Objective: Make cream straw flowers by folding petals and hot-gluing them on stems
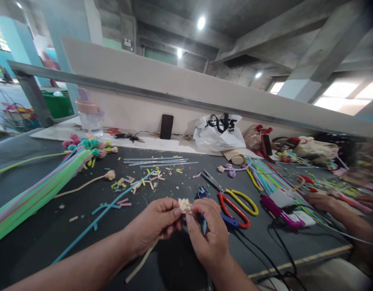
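Pressure is what I'd watch from my remote seat: left hand [156, 220] and right hand [212, 232] together pinch the cream flower head [184, 206] at lower centre of the frame, where squeezing too hard could crush it and a rightward swing could knock the nearby scissors [223, 190].

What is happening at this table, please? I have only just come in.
A person pinches a small cream flower head with the left hand and the right hand; a cream stem runs out below the left hand. Scissors lie beyond the right hand, and short coloured pieces lie scattered beyond the left. A flower bundle lies at far left. Another person's hand is at the right.
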Available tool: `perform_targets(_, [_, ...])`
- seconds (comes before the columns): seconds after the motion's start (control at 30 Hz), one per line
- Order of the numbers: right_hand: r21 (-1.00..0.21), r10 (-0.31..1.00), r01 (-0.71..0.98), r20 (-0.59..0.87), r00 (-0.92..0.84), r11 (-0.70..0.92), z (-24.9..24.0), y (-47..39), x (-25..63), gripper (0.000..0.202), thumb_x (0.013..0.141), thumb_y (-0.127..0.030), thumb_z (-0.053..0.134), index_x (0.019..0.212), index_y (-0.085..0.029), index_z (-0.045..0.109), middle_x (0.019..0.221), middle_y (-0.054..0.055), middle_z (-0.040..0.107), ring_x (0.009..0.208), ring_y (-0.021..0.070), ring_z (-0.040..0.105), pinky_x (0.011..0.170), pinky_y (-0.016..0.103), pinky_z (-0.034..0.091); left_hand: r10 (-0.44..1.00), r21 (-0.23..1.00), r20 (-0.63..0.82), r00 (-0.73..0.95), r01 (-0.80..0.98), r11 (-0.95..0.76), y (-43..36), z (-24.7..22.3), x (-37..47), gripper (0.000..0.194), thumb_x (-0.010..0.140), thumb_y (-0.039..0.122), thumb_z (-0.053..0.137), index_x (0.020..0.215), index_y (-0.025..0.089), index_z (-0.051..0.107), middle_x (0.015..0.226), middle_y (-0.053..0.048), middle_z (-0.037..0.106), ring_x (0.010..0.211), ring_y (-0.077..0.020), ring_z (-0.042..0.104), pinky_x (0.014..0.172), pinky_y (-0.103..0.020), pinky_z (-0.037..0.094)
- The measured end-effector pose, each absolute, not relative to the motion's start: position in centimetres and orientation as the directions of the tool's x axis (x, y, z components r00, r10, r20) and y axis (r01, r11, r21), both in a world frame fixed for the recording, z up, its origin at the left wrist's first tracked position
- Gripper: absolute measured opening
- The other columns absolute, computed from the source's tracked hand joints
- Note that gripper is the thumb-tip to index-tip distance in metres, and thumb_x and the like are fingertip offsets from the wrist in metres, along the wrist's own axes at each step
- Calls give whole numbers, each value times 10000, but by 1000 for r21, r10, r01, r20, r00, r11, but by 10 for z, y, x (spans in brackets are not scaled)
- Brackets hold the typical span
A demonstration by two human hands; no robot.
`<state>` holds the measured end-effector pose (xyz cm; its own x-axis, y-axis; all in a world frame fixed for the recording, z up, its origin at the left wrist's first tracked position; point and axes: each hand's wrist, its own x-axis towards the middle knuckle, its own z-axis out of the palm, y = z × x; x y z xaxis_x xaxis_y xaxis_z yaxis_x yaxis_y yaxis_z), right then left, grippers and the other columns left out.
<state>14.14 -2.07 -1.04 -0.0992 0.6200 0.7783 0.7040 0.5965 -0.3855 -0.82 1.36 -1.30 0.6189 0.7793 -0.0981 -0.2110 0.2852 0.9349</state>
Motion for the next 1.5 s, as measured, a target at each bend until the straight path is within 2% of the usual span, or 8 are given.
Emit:
perform_targets(0.23, [-446, 667, 669, 738, -101, 594, -7, -22, 140, 54, 795, -143, 480, 793, -197, 478, 747, 9, 527, 675, 149, 498, 711, 348, 404, 736, 861, -131, 665, -292, 416, 14, -10, -12, 221, 774, 317, 602, 726, 127, 499, 574, 28, 503, 401, -7, 330, 383, -146, 167])
perform_targets(0.6, [-484, 673, 605, 730, -119, 632, -6, -24, 143, 83, 796, -135, 474, 839, -197, 507, 801, 21, 534, 722, 160, 522, 780, 384, 398, 577, 824, -81, 813, -272, 498, 15, -10, -17, 238, 830, 366, 515, 814, 129, 527, 592, 28, 450, 417, -20, 267, 403, -165, 172])
perform_targets(0.83, [-618, 742, 504, 667, -70, 603, -10, -22, 147, 65, 822, -178, 500, 878, -208, 510, 845, 38, 523, 779, 176, 504, 723, 340, 411, 624, 888, -14, 782, -278, 367, 18, -12, -15, 233, 810, 359, 540, 751, 137, 500, 576, 36, 437, 418, -28, 272, 404, -180, 151])
perform_targets(0.97, [-561, 713, 528, 689, -129, 638, -4, -23, 149, 71, 834, -153, 489, 851, -217, 516, 809, 19, 538, 768, 168, 509, 793, 373, 375, 662, 928, 28, 749, -265, 261, 18, -13, -15, 256, 802, 373, 548, 709, 139, 499, 559, 40, 442, 431, -36, 295, 416, -183, 182])
perform_targets(1.1, [-490, 679, 552, 705, -204, 675, 0, -22, 150, 89, 834, -128, 472, 833, -211, 505, 789, 7, 552, 754, 158, 512, 851, 400, 330, 709, 959, -13, 706, -193, 209, 17, -13, -15, 263, 779, 370, 574, 681, 139, 498, 548, 36, 481, 442, -38, 327, 436, -179, 217])
perform_targets(1.27, [-472, 675, 533, 679, -289, 702, 2, -17, 153, 103, 837, -132, 441, 779, -206, 484, 725, -13, 537, 679, 142, 503, 865, 405, 320, 720, 968, 7, 694, -184, 168, 16, -13, -16, 242, 745, 351, 606, 682, 140, 506, 541, 37, 503, 457, -41, 341, 445, -174, 226])
perform_targets(1.4, [-533, 705, 527, 682, -195, 662, 3, -17, 156, 84, 849, -165, 445, 825, -202, 516, 798, 26, 543, 755, 169, 526, 769, 358, 393, 770, 983, 3, 638, -141, 114, 15, -12, -14, 216, 753, 339, 588, 702, 148, 499, 558, 46, 495, 459, -41, 333, 438, -174, 216])
perform_targets(1.5, [-459, 640, 577, 753, -152, 676, 5, -21, 156, 101, 836, -131, 466, 872, -199, 530, 855, 44, 544, 813, 185, 528, 757, 360, 398, 820, 996, 9, 572, -76, 42, 14, -9, -13, 176, 760, 294, 563, 683, 150, 498, 556, 56, 461, 467, -44, 326, 445, -176, 232])
